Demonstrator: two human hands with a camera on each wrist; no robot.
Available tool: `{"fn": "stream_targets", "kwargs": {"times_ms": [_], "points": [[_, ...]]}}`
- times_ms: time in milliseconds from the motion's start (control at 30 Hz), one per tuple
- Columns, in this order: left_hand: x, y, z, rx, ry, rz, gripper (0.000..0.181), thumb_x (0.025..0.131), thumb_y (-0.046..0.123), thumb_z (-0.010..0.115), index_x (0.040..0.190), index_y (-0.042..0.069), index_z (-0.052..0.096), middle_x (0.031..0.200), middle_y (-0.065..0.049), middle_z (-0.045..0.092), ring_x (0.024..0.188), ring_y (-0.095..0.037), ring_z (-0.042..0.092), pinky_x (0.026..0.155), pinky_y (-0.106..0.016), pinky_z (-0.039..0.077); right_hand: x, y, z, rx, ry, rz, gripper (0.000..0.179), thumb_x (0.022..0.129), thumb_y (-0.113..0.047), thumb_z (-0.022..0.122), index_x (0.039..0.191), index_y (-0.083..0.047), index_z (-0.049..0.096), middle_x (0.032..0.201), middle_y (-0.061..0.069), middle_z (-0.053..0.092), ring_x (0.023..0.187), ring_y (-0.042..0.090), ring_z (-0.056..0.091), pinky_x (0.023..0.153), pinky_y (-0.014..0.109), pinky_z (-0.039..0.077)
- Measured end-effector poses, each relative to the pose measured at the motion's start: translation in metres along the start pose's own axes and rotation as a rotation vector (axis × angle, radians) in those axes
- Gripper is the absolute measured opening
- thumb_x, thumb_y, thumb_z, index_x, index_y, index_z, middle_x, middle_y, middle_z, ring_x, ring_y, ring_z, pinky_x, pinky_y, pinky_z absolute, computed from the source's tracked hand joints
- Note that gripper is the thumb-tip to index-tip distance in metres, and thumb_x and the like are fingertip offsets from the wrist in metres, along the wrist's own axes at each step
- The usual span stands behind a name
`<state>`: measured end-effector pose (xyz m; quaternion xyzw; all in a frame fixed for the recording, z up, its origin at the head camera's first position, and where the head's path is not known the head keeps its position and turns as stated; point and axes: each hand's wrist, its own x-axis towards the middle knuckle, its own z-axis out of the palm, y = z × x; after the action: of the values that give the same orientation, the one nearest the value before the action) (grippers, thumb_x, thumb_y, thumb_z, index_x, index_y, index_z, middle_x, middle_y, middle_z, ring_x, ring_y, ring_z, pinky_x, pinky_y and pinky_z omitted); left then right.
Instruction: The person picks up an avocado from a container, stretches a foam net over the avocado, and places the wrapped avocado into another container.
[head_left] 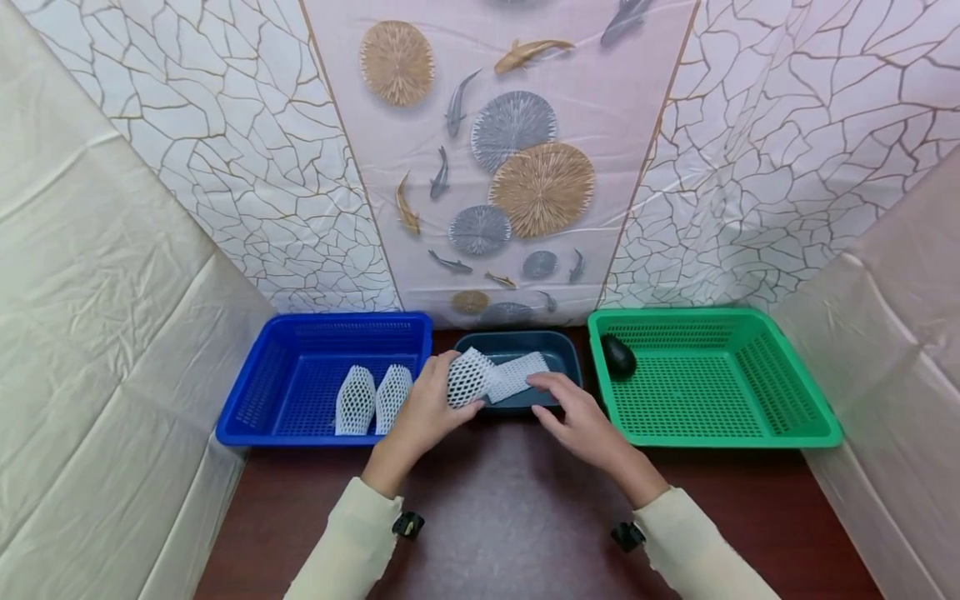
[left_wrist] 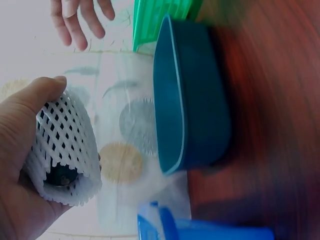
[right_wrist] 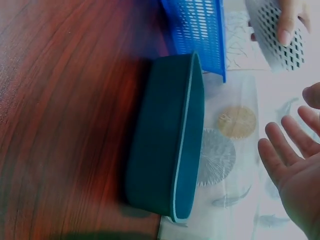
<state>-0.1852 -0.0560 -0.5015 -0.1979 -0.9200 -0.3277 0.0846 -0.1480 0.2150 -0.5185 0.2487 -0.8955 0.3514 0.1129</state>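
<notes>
My left hand [head_left: 429, 402] grips a white foam net sleeve [head_left: 468, 379] over the left end of the dark teal tray [head_left: 566, 354]. Through the sleeve's open end in the left wrist view, a dark rounded fruit [left_wrist: 61, 175] shows, like the avocado [head_left: 618, 357] in the green basket. A flat foam net sleeve [head_left: 517, 375] lies in the tray. My right hand [head_left: 581, 421] hovers by the tray's right side, its fingers spread and holding nothing; in the head view its fingertips come right at the flat sleeve's end.
On the left stands a blue basket [head_left: 300, 440] with two net-covered pieces [head_left: 355, 402] lying at its right side. The green basket [head_left: 720, 442] stands to the right of the tray. Behind them hangs a patterned cloth [head_left: 517, 258], and pale fabric walls [head_left: 112, 350] close both sides.
</notes>
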Motion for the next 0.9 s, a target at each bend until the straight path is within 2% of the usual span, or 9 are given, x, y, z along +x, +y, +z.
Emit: {"fn": "stream_targets", "kwargs": {"times_ms": [167, 400, 567, 733, 900], "points": [[0.002, -0.011, -0.014, 0.016, 0.033, -0.064, 0.084, 0.081, 0.036, 0.088, 0.146, 0.007, 0.045, 0.133, -0.018, 0.057, 0.115, -0.034, 0.061, 0.096, -0.052, 0.054, 0.008, -0.003, 0.011, -0.07, -0.039, -0.042, 0.044, 0.1, -0.02, 0.067, 0.143, -0.012, 0.058, 0.152, 0.006, 0.052, 0.14, 0.023, 0.052, 0.108, 0.046, 0.049], [-0.001, -0.031, -0.032, 0.087, 0.041, -0.116, 0.086, 0.083, 0.039, 0.086, 0.149, 0.005, 0.043, 0.135, -0.022, 0.055, 0.117, -0.039, 0.062, 0.096, -0.055, 0.054, 0.015, -0.011, 0.027, -0.119, -0.062, -0.157, 0.047, 0.098, -0.015, 0.068, 0.144, -0.01, 0.058, 0.16, 0.008, 0.043, 0.142, 0.025, 0.049, 0.11, 0.046, 0.048], [-0.005, -0.048, -0.048, 0.092, 0.063, -0.155, 0.088, 0.083, 0.037, 0.087, 0.15, 0.002, 0.041, 0.134, -0.026, 0.053, 0.115, -0.042, 0.062, 0.093, -0.057, 0.055, 0.018, -0.02, 0.037, -0.187, -0.111, -0.205, 0.05, 0.1, -0.016, 0.065, 0.149, -0.011, 0.054, 0.163, 0.01, 0.041, 0.141, 0.024, 0.051, 0.112, 0.044, 0.047], [-0.007, -0.068, -0.061, 0.125, 0.096, -0.188, 0.087, 0.084, 0.035, 0.086, 0.149, 0.001, 0.039, 0.131, -0.027, 0.051, 0.108, -0.044, 0.063, 0.085, -0.059, 0.057, 0.022, -0.026, 0.052, -0.273, -0.134, -0.298, 0.056, 0.1, -0.017, 0.066, 0.153, -0.013, 0.05, 0.166, 0.007, 0.037, 0.146, 0.023, 0.046, 0.114, 0.042, 0.045], [-0.007, -0.087, -0.073, 0.134, 0.109, -0.238, 0.086, 0.086, 0.034, 0.084, 0.15, 0.001, 0.037, 0.135, -0.029, 0.049, 0.11, -0.048, 0.061, 0.087, -0.062, 0.055, 0.03, -0.035, 0.07, -0.294, -0.157, -0.379, 0.063, 0.099, -0.017, 0.065, 0.157, -0.014, 0.042, 0.169, 0.007, 0.03, 0.144, 0.023, 0.048, 0.112, 0.042, 0.047]]}}
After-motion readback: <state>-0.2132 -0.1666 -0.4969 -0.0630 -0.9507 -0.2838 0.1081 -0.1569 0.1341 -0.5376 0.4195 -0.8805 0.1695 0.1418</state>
